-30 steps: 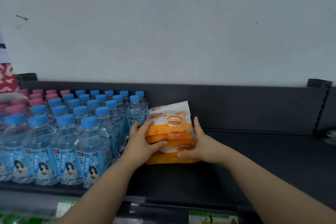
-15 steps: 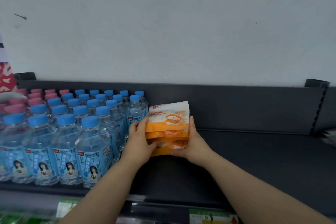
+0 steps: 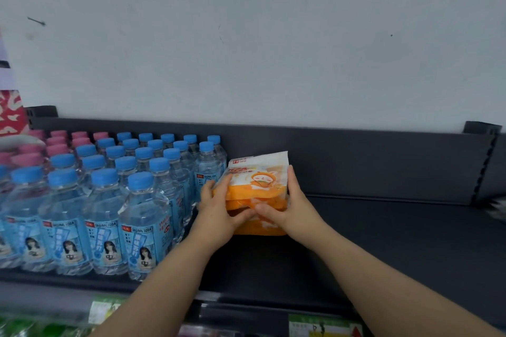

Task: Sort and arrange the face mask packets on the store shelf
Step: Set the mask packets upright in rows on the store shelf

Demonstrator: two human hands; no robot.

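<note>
Hands meet on a small pile of orange-and-white face mask packets [image 3: 257, 186] toward the back edge of the dark shelf [image 3: 383, 241], just beside the block of blue-capped bottles [image 3: 142, 200] that fills its left end. The left hand [image 3: 219, 216] grasps the pile's left side and the right hand [image 3: 293, 210] its right, fingers up along the flanks, thumbs curled across the front and almost touching. A second ago the hands sat wider apart and the packets lay fanned forward in loose steps. Now the pile is drawn tighter and its upper packets stand more nearly flush, though the lowest orange edge juts toward the shelf's front edge. The squaring-up looks close to done, with nudging that bottom packet back and letting go the likely remaining moves.
</note>
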